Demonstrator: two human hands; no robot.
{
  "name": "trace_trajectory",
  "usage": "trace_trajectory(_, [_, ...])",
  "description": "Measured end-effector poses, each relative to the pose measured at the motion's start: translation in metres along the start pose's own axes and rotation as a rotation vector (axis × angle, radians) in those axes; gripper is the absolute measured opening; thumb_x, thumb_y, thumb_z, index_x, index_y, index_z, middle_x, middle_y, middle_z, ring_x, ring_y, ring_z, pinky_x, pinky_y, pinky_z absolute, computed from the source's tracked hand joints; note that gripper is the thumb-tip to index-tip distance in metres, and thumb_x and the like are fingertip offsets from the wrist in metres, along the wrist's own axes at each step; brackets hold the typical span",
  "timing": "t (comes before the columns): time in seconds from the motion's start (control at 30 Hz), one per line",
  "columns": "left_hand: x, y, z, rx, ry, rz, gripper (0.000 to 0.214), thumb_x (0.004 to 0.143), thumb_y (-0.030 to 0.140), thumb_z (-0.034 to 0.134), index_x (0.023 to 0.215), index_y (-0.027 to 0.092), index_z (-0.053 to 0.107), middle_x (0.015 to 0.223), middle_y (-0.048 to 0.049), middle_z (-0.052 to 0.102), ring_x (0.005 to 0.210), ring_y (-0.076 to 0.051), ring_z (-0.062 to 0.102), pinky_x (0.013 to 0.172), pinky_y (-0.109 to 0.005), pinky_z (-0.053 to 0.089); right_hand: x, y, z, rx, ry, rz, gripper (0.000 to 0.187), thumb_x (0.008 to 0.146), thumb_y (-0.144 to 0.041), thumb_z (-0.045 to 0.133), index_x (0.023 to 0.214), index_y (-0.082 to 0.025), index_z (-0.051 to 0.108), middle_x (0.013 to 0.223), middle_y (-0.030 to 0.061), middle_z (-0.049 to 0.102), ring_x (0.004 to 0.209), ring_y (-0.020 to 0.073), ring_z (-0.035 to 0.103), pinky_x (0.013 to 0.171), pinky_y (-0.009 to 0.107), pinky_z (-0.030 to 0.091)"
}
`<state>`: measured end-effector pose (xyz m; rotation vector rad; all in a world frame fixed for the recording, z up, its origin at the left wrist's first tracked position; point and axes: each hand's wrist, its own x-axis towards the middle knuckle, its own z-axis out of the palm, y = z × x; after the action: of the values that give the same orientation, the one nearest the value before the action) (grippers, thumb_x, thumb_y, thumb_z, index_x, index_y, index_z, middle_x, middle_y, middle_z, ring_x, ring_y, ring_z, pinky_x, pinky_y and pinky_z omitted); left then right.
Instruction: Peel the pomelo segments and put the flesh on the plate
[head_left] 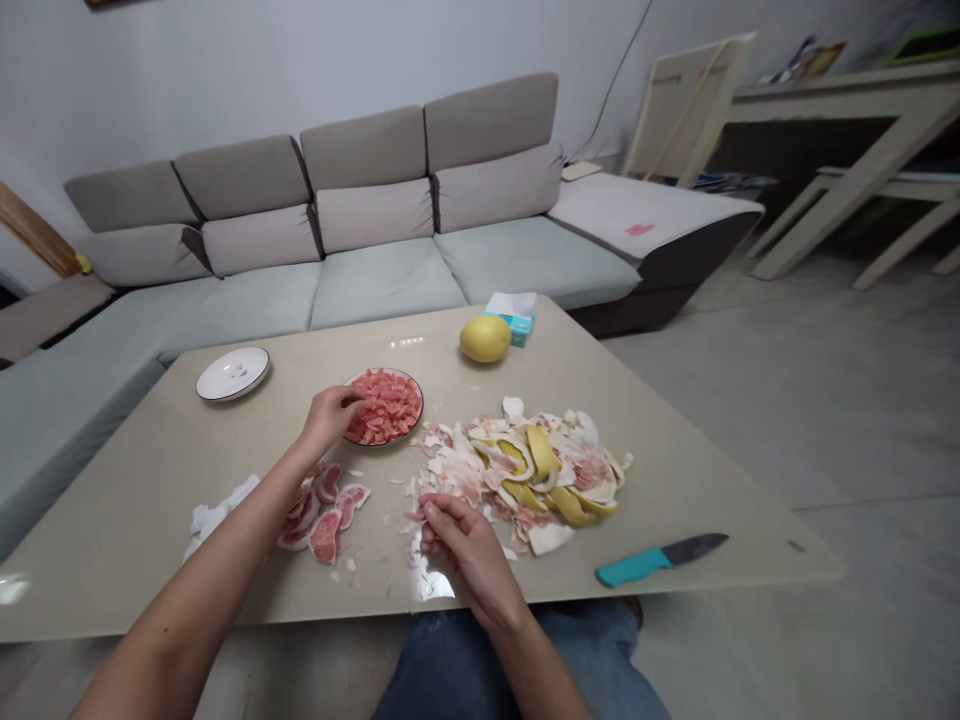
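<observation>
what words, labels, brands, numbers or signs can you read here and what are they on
No text can be read anywhere in the picture.
Tissue box: any print is too small and blurred to read.
White plate on the left: a small bluish mark, too small to tell whether it is lettering or a pattern.
Knife: no legible marking.

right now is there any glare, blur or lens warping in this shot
Head view: strong glare on the tabletop beside the right hand, smaller bright spots beyond the pink pulp; head view: wide-angle stretching slants the white table at right; head view: small items on that table look soft.
</observation>
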<state>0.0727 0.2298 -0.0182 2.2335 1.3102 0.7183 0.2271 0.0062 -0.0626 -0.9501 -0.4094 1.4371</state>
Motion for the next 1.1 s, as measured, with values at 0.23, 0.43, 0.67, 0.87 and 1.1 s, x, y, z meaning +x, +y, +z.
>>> trace_trajectory(0.23, [-0.002,-0.003,-0.001,0.042,0.033,0.082,0.011,0.086,0.024,0.063,0.090,0.016,0.069,0.095,-0.0046,0.070,0.090,-0.020,0.064,0.085,-0.040,0.050,-0.001,0.002,0.002,-0.032,-0.021,0.027,0.040,0.062,-0.044,0.086,0.087,-0.016,0.073,0.075,0.0021,0.071,0.056,0.0072,0.056,0.057,0.020,0.054])
trace_trajectory(0.43, [-0.030,0.031,-0.007,-0.004,-0.080,0.140,0.015,0.080,0.025,0.063,0.070,0.020,0.073,0.074,-0.0035,0.069,0.077,-0.021,0.063,0.078,-0.033,0.047,-0.002,-0.001,0.002,-0.052,-0.013,0.002,0.042,0.062,-0.045,0.085,0.088,-0.015,0.072,0.077,0.0034,0.072,0.056,0.0078,0.057,0.058,0.021,0.054])
trace_trajectory(0.67, [-0.119,0.074,-0.001,-0.265,-0.385,0.137,0.020,0.082,0.031,0.065,0.100,0.026,0.073,0.097,-0.0037,0.074,0.083,-0.019,0.068,0.075,-0.027,0.051,-0.005,-0.003,0.004,-0.142,0.010,-0.099,0.039,0.065,-0.048,0.082,0.086,-0.017,0.072,0.076,0.0026,0.071,0.057,0.0108,0.059,0.059,0.024,0.052])
trace_trajectory(0.87, [-0.154,0.079,0.014,-0.381,-0.229,0.000,0.011,0.081,0.028,0.067,0.088,0.025,0.074,0.086,-0.0066,0.073,0.083,-0.023,0.065,0.076,-0.032,0.050,-0.010,-0.002,0.005,-0.178,-0.004,-0.125,0.036,0.065,-0.048,0.081,0.082,-0.017,0.072,0.074,0.0010,0.069,0.059,0.0124,0.060,0.060,0.026,0.052])
trace_trajectory(1.1, [-0.162,0.091,0.002,-0.350,-0.229,0.025,0.009,0.081,0.023,0.066,0.079,0.025,0.074,0.080,-0.0042,0.074,0.078,-0.021,0.065,0.072,-0.030,0.049,-0.016,-0.006,0.007,-0.222,0.075,-0.275,0.030,0.070,-0.045,0.078,0.082,-0.018,0.070,0.065,-0.0010,0.065,0.058,0.0129,0.059,0.060,0.026,0.051])
